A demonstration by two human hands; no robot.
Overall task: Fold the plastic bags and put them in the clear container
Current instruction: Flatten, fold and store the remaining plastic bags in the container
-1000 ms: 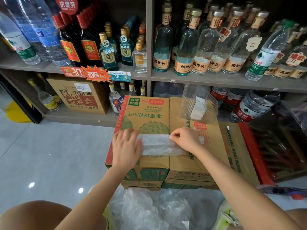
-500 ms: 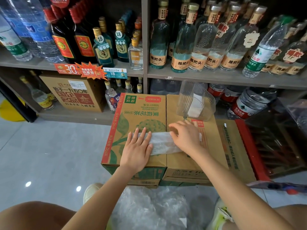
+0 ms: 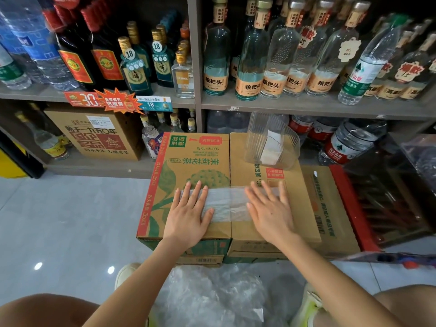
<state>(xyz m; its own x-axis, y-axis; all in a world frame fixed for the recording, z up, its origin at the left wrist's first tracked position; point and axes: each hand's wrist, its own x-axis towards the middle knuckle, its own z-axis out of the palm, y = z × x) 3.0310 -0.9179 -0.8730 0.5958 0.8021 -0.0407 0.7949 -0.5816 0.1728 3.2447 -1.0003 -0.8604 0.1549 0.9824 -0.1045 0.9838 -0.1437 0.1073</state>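
A clear plastic bag (image 3: 227,204), folded into a flat strip, lies across the tops of two cardboard boxes (image 3: 195,161). My left hand (image 3: 188,212) presses its left end with straight, spread fingers. My right hand (image 3: 271,208) lies flat on its right end, fingers straight too. The clear container (image 3: 271,141) stands at the back of the right box, with folded white bags inside. A heap of loose clear plastic bags (image 3: 212,296) lies on the floor between my knees.
Grey shelves (image 3: 306,106) full of glass and plastic bottles rise right behind the boxes. A third brown box (image 3: 330,208) and a red-edged dark crate (image 3: 389,197) sit to the right. Grey tiled floor (image 3: 70,220) spreads to the left.
Both hands went from pinching the bag's ends to lying flat on it, fingers spread. The right hand slid a little to the right along the strip.
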